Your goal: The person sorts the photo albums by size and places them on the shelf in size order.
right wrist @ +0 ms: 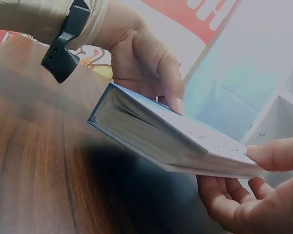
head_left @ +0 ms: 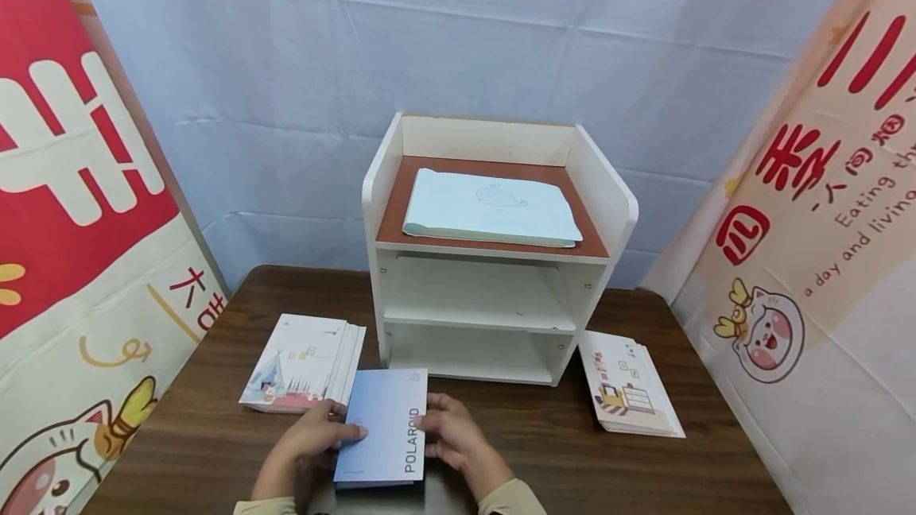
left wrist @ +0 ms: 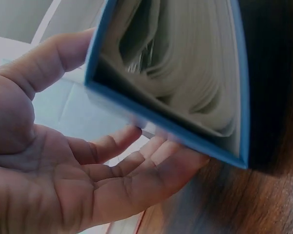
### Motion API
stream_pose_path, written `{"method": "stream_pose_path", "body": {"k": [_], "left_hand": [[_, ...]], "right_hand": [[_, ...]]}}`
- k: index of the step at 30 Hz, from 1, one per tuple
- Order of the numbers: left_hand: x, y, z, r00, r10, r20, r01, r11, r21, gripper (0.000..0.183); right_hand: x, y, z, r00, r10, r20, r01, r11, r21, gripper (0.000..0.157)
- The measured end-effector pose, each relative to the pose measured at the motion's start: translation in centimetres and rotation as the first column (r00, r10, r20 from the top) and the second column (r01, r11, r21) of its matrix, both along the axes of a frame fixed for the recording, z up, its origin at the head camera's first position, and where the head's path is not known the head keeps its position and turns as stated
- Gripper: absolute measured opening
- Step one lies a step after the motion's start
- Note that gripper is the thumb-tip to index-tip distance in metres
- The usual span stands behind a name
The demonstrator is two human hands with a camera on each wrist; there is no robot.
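A blue-to-white photo album [head_left: 384, 424] marked POLAROID is held between both hands above the near part of the table. My left hand [head_left: 309, 437] grips its left side, thumb on the front cover and fingers at the underside. At the opposite side, my right hand [head_left: 458, 434] pinches the edge with the thumb on top and curled fingers [right wrist: 224, 192] below. Seen from its end in the left wrist view, the album [left wrist: 166, 126] has blue cover edges and bulging inner sleeves. The right wrist view shows it tilted, raised off the wood.
A white shelf unit [head_left: 475, 328] stands at the back, with a thick pad bearing a whale drawing [head_left: 494, 207] on its top. Stacks of illustrated booklets lie left [head_left: 304, 360] and right [head_left: 630, 384] on the dark wooden table [head_left: 572, 475]. Printed cloths hang at both sides.
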State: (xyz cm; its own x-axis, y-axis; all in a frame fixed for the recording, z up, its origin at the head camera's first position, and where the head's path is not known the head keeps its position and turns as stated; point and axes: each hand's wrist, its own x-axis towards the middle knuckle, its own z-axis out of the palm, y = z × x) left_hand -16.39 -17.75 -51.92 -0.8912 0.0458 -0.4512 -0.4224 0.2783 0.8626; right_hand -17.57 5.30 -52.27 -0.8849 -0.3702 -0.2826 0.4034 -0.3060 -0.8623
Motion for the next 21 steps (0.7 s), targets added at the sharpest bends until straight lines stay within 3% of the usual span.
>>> {"method": "stream_pose_path", "body": {"k": [7,21], "left_hand": [[-0.3,-0.1,-0.1,1.000,-0.003,0.014,0.003,1.000,0.015,0.065],[-0.1,0.2,0.0,1.000,-0.022,0.014,0.023,0.996,-0.080,0.064]], "right_hand": [[-0.2,0.1,0.1,1.000,0.006,0.015,-0.006,1.000,0.000,0.057],[0.0,-0.2,-1.1,0.998,-0.018,0.053,0.012,0.994,0.113,0.048]]}}
